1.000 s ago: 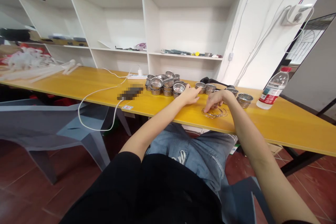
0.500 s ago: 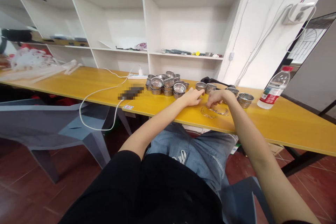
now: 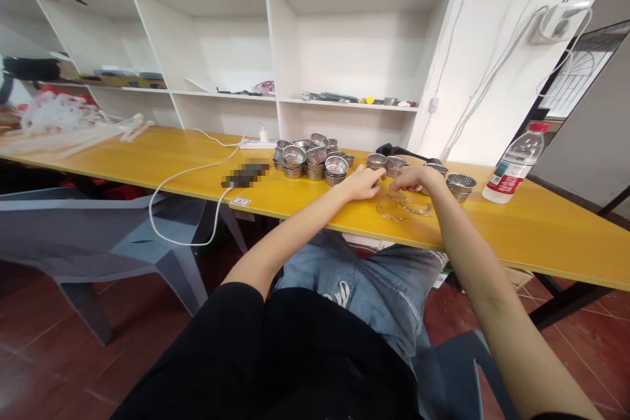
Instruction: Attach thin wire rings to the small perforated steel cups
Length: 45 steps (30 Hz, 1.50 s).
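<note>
My left hand (image 3: 365, 182) rests low over the table with its fingers curled together, just in front of a small perforated metal cup (image 3: 377, 161). What those fingers hold is hidden. To its right, my right hand (image 3: 412, 178) is closed in a pinch, pointing left toward the other hand; anything in it is too small to name. Beneath it lie curved thin metal wires (image 3: 417, 209), with more wires (image 3: 388, 212) nearer the table edge. Other perforated cups stand behind and beside my right hand, among them one (image 3: 461, 187) at the far right.
Several perforated metal cups (image 3: 294, 157) are stacked left of my hands on the yellow table (image 3: 522, 230). A water bottle (image 3: 514, 164) stands at the right. A white cable (image 3: 162, 184) loops over the front edge. Behind rises a white shelf unit (image 3: 359, 52).
My right hand has lifted slightly off the wires and moved back toward the cups. The left hand has shifted only a little, its fingers curled.
</note>
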{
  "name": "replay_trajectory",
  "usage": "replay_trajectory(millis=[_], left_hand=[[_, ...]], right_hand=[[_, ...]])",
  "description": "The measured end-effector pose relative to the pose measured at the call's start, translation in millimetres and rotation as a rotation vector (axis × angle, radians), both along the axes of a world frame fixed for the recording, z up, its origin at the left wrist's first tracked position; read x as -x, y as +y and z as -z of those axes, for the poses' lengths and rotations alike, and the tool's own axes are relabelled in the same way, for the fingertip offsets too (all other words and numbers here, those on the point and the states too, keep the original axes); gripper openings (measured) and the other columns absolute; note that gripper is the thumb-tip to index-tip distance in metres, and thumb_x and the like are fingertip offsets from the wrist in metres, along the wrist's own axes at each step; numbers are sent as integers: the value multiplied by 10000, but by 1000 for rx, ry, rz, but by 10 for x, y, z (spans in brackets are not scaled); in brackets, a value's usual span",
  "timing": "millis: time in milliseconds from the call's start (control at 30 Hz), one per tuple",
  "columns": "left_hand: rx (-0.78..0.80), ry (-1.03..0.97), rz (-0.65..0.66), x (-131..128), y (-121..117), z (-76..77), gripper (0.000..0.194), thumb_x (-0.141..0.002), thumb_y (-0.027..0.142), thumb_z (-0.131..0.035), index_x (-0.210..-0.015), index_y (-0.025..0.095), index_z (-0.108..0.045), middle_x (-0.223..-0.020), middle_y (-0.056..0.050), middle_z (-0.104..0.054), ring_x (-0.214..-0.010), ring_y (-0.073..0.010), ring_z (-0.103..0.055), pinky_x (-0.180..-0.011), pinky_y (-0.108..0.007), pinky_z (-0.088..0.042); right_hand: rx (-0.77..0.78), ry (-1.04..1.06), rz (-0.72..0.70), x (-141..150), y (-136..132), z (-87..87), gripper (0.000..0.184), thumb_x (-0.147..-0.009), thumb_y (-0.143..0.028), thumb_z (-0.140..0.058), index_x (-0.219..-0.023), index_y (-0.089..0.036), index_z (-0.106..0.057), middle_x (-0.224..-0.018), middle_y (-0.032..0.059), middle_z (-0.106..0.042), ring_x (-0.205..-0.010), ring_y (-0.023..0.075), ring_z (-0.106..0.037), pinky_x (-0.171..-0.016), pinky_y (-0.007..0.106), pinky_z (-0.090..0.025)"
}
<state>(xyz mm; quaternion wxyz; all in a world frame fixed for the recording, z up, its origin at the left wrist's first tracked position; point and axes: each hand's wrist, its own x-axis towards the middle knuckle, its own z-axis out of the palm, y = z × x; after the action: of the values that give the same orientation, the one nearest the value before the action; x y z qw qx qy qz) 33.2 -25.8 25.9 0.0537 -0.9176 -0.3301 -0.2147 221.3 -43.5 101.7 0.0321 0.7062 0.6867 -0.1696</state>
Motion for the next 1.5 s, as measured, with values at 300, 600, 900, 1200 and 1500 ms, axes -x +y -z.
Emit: replay_trajectory(millis=[300, 600, 900, 1200, 1500], left_hand=[[36, -2, 56, 20, -31, -21, 385, -993, 181, -548, -1373, 200, -604, -1063, -57, -831, -1139, -281, -771, -1132, -440, -466], [52, -39, 62, 6, -28, -9, 378, -1005, 199, -567, -1383, 203, -575, -1176, -78, -839, -1228, -294, -757, -1169, -468, -455], [72, -79, -38, 1, -34, -12, 334, -1048, 297, -582, -1367, 202, -562, -1178, -93, -827, -1243, -319, -730, -1169, -500, -439], [-42, -44, -149, 1, -55, 9, 277, -1045, 413, -619, -1240, 216, -635, -1439, -168, -674, -1387, -375, -591, -1195, -578, -429], [38, -81, -131, 5, 59, 71, 423, -1014, 477, -673, -1317, 190, -606, -1427, -197, -650, -1352, -371, -632, -1161, -493, -533]], right_hand=[[-197, 136, 59, -10, 82, 28, 144, -863, -173, -784, -910, -189, -650, -810, 82, -778, -717, 199, -730, -577, 254, -453], [-329, 82, -8, -84, 191, 97, 162, -801, -254, -874, -858, -150, -764, -759, 115, -755, -706, 227, -691, -611, 288, -524], [-266, -8, -9, -67, 191, 95, 107, -795, -137, -831, -781, -158, -727, -760, 82, -710, -677, 200, -645, -643, 303, -528], [-292, -41, -20, -52, 176, 101, 135, -837, -225, -839, -825, -183, -712, -700, 33, -628, -648, 190, -611, -612, 292, -514], [-494, 69, -42, -43, 115, 132, 126, -893, -241, -765, -806, -160, -723, -644, 26, -594, -653, 175, -571, -647, 277, -451]])
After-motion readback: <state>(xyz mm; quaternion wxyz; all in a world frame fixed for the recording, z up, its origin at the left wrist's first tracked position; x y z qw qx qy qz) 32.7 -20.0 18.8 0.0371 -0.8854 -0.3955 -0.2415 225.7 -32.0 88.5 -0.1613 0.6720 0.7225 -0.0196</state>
